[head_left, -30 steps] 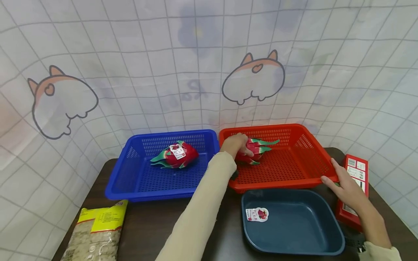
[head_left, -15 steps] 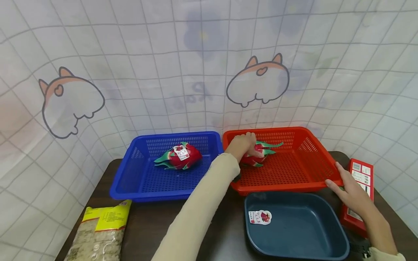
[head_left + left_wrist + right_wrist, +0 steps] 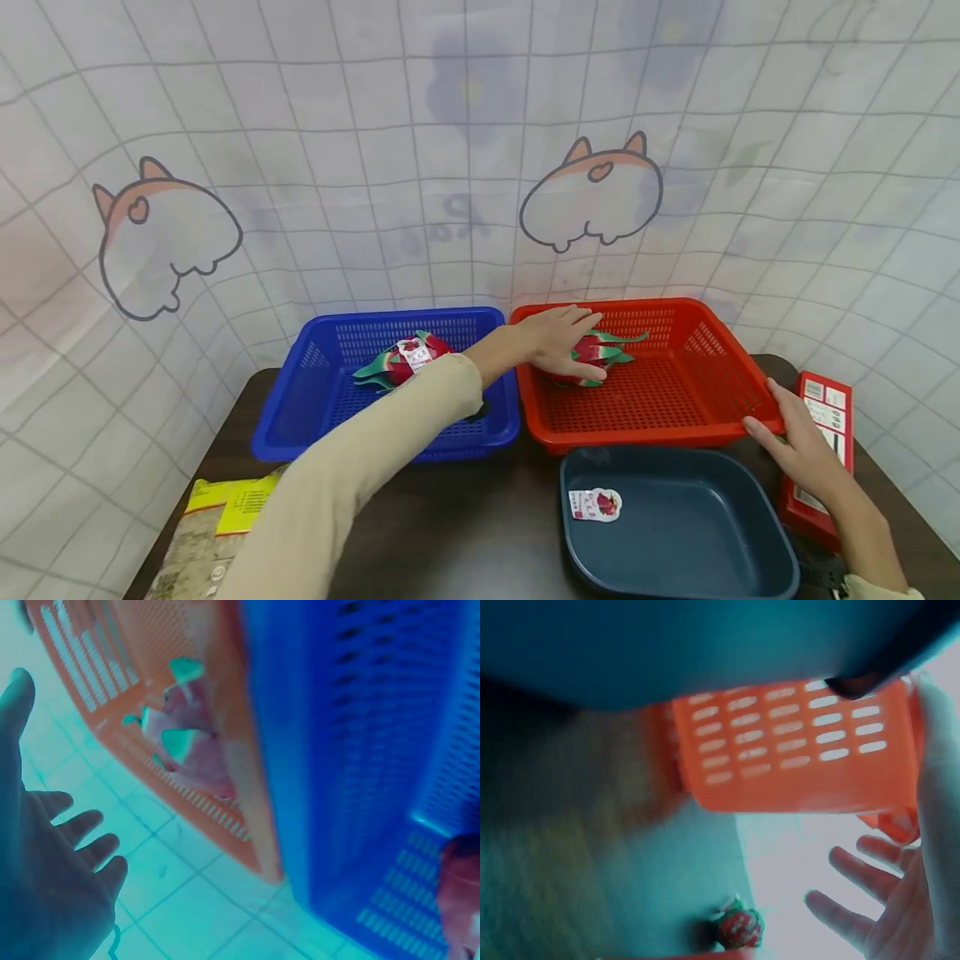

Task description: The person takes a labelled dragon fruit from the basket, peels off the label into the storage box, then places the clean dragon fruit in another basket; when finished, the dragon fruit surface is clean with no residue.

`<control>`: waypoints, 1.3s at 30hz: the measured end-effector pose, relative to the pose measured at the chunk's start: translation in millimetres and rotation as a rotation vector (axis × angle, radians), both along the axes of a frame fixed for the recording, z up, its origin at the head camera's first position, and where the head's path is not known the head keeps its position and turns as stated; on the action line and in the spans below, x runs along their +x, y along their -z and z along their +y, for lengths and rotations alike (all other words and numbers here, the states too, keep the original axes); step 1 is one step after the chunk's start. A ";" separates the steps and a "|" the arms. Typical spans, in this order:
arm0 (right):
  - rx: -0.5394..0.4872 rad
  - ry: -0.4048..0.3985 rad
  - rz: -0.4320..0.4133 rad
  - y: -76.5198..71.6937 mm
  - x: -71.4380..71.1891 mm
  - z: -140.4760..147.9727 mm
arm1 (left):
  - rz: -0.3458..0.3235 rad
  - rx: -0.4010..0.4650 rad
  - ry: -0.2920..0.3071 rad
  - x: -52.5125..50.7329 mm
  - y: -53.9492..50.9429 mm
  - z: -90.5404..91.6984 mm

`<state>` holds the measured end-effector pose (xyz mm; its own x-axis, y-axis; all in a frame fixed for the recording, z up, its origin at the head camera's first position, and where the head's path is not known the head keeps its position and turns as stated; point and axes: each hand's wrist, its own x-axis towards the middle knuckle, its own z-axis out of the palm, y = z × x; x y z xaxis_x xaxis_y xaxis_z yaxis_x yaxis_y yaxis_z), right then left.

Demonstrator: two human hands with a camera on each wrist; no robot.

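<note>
My left hand (image 3: 558,337), fingers straight and spread, hovers over the left part of a red basket (image 3: 660,417). Under and beside it lies a dragon fruit (image 3: 592,350), partly hidden by the hand. The left wrist view shows that fruit (image 3: 191,739) in the basket, with the left hand (image 3: 64,870) apart from it. My right hand (image 3: 806,446) touches the basket's front right corner with extended fingers and thumb. The right wrist view shows the straight fingers of that hand (image 3: 885,900). Another dragon fruit (image 3: 408,358) lies in a blue basket (image 3: 322,450), half covered by my left sleeve.
In front of the red basket stands a dark blue tray (image 3: 675,525) with a fruit sticker (image 3: 595,505) inside. A red box (image 3: 825,408) lies by the right hand. At the front left is a yellow-topped bag (image 3: 202,533). A patterned curtain (image 3: 375,167) hangs behind.
My left hand has let go of the dragon fruit in the red basket, its fingers straightening. The left forearm has swung left across the blue basket. My right hand stays at the corner.
</note>
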<state>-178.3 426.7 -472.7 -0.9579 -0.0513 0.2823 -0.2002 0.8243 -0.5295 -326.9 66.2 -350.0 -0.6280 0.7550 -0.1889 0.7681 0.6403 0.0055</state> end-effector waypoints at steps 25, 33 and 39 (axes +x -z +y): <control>0.305 -0.212 0.068 -87.3 -13.7 -60.2 | 0.023 0.254 -0.128 90.2 49.4 -154.7; 0.403 -0.285 0.073 -77.1 -19.7 -113.8 | 0.037 0.266 -0.218 114.9 57.9 -178.7; 0.433 -0.243 0.033 -66.9 -16.6 -145.6 | 0.067 0.208 -0.294 131.4 66.5 -192.9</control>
